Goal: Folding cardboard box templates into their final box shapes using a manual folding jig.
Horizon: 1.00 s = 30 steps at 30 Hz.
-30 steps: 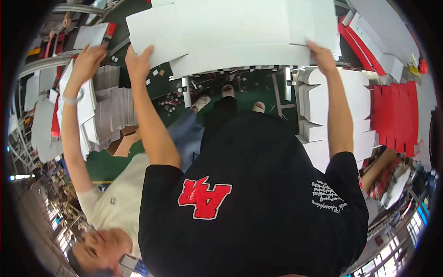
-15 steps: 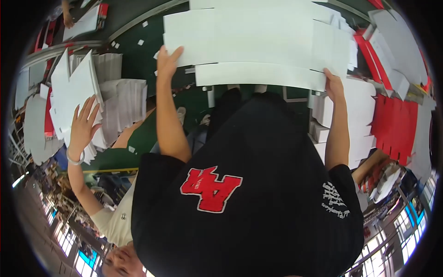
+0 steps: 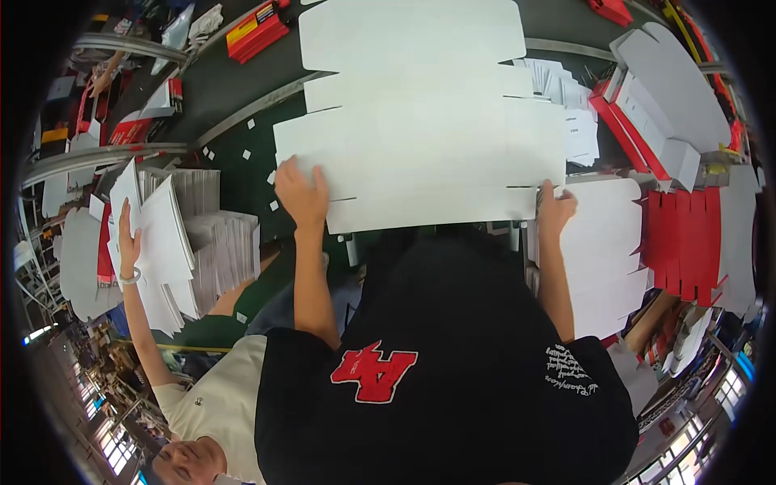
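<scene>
A large flat white cardboard box blank (image 3: 420, 153), with slits and side flaps, lies across the space in front of my body. At its left edge, my left hand (image 3: 303, 194) grips it near the lower corner, thumb on the top face. The fingers of my right hand (image 3: 556, 212) are bent round the lower right corner by a slit. Part of each hand's hold is hidden. Just right of my right hand is a pile of white blanks (image 3: 602, 250). Several white printed sheets (image 3: 578, 133) show beyond the blank's right side.
On the left, a co-worker's hand (image 3: 129, 242) touches white sheets (image 3: 153, 250) beside stacked blanks (image 3: 226, 250). Red slotted cardboard (image 3: 683, 242) lies at the right, below an open red and white box (image 3: 634, 125). A red package (image 3: 257, 34) sits on the dark surface beyond a metal rail (image 3: 250, 109).
The box blank has come closer to my body and slightly left with both hands, showing more of its far flap. My view has tilted up. The co-worker's hand has shifted toward the sheets' outer edge.
</scene>
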Each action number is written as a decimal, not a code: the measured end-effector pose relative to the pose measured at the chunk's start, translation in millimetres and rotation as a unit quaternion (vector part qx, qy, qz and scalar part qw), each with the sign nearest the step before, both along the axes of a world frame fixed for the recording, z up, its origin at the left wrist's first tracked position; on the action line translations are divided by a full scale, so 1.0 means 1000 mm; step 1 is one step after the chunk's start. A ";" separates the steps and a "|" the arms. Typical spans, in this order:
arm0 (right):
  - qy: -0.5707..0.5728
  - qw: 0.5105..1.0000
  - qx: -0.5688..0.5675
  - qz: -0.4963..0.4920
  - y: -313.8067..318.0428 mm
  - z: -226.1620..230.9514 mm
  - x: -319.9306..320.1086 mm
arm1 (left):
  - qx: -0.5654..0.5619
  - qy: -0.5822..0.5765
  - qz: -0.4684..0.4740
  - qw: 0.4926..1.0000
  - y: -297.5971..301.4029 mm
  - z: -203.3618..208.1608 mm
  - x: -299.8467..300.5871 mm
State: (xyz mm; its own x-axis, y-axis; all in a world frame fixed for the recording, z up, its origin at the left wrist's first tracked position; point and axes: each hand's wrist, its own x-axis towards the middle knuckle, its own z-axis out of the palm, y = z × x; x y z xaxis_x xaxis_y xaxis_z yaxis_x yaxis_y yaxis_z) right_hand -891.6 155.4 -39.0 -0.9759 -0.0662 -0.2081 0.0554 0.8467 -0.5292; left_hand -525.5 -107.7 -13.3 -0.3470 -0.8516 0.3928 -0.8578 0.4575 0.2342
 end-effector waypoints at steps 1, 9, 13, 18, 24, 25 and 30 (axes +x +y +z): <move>0.157 0.981 -0.085 0.071 -0.012 0.012 0.013 | -0.025 -0.006 -0.057 0.998 0.002 0.006 -0.017; 0.149 0.826 0.116 0.531 -0.156 0.008 0.055 | 0.138 -0.079 -0.185 0.970 0.006 -0.047 -0.108; 0.192 0.802 0.138 0.549 -0.158 -0.018 0.054 | 0.158 -0.094 -0.166 0.969 0.008 -0.070 -0.112; 0.171 0.806 0.110 0.556 -0.162 -0.038 0.052 | 0.174 -0.148 -0.150 0.962 0.011 -0.073 -0.117; 0.163 0.812 0.096 0.552 -0.164 -0.056 0.056 | 0.136 -0.075 -0.152 0.976 0.007 -0.096 -0.116; 0.161 0.811 0.101 0.554 -0.165 -0.058 0.053 | 0.145 -0.082 -0.155 0.974 0.008 -0.096 -0.115; 0.141 0.819 0.101 0.547 -0.165 -0.065 0.054 | 0.179 -0.098 -0.159 0.966 0.009 -0.102 -0.118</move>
State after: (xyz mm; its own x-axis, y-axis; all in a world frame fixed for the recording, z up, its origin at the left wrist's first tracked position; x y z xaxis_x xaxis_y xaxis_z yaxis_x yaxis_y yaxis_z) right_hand -837.3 -9.6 -103.5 -0.3669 -0.9250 -0.0990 -0.8952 0.3800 -0.2328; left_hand -643.8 -99.2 -115.8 -0.6511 -0.7590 -0.0071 -0.7311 0.6246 0.2744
